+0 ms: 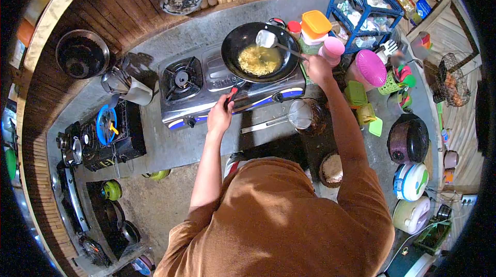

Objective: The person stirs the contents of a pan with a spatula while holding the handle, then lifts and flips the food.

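Note:
A black wok (231, 51) rests on the right burner of a two-burner gas stove (217, 68). Yellow noodles (254, 61) lie in liquid at its bottom. My left hand (219, 116) is closed around the wok's red and black handle (230, 98). In my right hand (316, 69) is the dark handle of a ladle (266, 39), whose pale, shiny bowl hangs over the far side of the wok, above the noodles. The stove's left burner (182, 78) has nothing on it.
A wire-handled strainer (300, 114) lies in front of the stove. Orange-lidded containers (316, 24), a pink cup (332, 50) and a blue rack (366, 11) stand to the right. Left of the stove are a utensil holder (138, 92) and a blue plate (106, 124).

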Available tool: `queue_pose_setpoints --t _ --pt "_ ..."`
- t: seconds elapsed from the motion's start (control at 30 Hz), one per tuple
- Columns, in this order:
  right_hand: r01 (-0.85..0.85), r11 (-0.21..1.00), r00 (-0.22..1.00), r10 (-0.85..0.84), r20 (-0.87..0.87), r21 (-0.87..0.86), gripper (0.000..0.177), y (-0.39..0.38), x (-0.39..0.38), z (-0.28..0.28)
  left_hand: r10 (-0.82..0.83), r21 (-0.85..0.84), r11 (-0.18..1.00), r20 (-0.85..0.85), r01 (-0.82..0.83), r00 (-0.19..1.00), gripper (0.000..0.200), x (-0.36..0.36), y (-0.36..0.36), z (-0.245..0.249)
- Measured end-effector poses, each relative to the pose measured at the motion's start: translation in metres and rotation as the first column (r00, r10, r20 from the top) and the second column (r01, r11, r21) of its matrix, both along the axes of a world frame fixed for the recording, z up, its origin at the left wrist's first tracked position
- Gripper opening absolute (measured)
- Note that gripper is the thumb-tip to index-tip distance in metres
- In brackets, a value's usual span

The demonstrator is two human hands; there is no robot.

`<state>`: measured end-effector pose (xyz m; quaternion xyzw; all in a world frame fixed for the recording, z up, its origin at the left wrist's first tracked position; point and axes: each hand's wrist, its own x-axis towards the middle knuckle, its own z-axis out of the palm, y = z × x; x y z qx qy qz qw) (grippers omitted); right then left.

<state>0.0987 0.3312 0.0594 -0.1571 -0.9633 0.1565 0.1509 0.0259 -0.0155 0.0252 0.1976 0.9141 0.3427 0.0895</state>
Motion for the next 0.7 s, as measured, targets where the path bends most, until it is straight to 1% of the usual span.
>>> queue_pose_setpoints --t 0.03,0.07,0.13,0.17,0.23,0.27,0.33,0.37,0.4,0.43,0.47,0.53,0.57,0.63,0.67,0.7 --pt "0.000 0.992 1.000 0.002 -0.014 0.127 0.022 0.006 -0.002 -0.004 0.003 0.001 1.000 -0.001 -0.003 1.000 0.031 0.000 0.000 0.000" --pt "0.000 0.992 1.000 0.002 -0.015 0.126 0.022 0.008 -0.004 -0.005 0.003 0.001 1.000 -0.001 -0.003 1.000 0.031 0.000 0.000 0.001" --pt "0.052 0.969 0.993 -0.075 0.086 0.241 0.022 0.011 -0.007 -0.007 -0.007 -0.032 0.999 0.009 0.007 1.000 0.031 0.000 0.000 0.003" --pt "0.052 0.969 0.993 -0.075 0.087 0.241 0.022 0.010 -0.009 -0.007 -0.006 -0.032 0.999 0.009 0.007 1.000 0.031 0.000 0.000 0.003" --pt "0.051 0.975 0.983 -0.087 0.164 0.215 0.019 0.008 -0.013 -0.008 -0.001 -0.016 1.000 -0.008 0.001 1.000 0.030 0.001 0.000 0.004" --pt "0.050 0.975 0.983 -0.087 0.164 0.215 0.019 0.009 -0.015 -0.010 -0.001 -0.016 1.000 -0.007 0.001 1.000 0.030 0.001 0.000 0.003" --pt "-0.052 0.999 0.979 0.048 0.197 0.013 0.030 0.009 -0.020 -0.016 0.000 0.000 1.000 -0.007 0.000 1.000 0.029 0.001 0.000 0.003" --pt "-0.051 0.999 0.979 0.048 0.198 0.010 0.030 0.012 -0.023 -0.026 -0.001 -0.003 1.000 -0.006 0.001 1.000 0.029 0.001 0.000 0.004" --pt "-0.153 0.986 0.985 0.157 0.075 -0.058 0.030 0.015 -0.027 -0.038 -0.010 -0.011 1.000 0.014 0.010 1.000 0.031 0.000 0.000 0.005" --pt "-0.262 0.958 0.965 0.257 -0.057 -0.112 0.029 0.020 -0.028 -0.049 -0.018 -0.019 1.000 0.035 0.019 0.999 0.033 0.000 0.000 0.006" --pt "-0.264 0.958 0.964 0.259 -0.056 -0.114 0.029 0.017 -0.028 -0.044 -0.016 -0.020 1.000 0.036 0.017 0.999 0.033 0.001 0.000 0.005" --pt "-0.188 0.900 0.965 0.243 0.096 -0.393 0.029 0.012 -0.028 -0.033 0.014 -0.015 1.000 -0.013 -0.015 1.000 0.029 0.002 0.001 0.003" --pt "-0.189 0.900 0.965 0.245 0.097 -0.392 0.029 0.013 -0.027 -0.034 0.016 -0.015 1.000 -0.012 -0.016 1.000 0.029 0.002 0.001 0.004" --pt "-0.209 0.863 0.973 0.230 -0.012 -0.461 0.027 0.015 -0.022 -0.035 0.004 -0.036 0.999 0.050 -0.003 0.999 0.033 0.001 0.000 0.005" --pt "-0.209 0.862 0.973 0.231 -0.009 -0.461 0.027 0.016 -0.020 -0.034 0.006 -0.035 0.999 0.053 -0.004 0.999 0.033 0.001 0.000 0.004" --pt "-0.223 0.911 0.975 0.213 -0.067 -0.346 0.028 0.019 -0.017 -0.032 0.006 -0.034 0.999 0.048 -0.004 0.999 0.033 0.001 0.000 0.003"
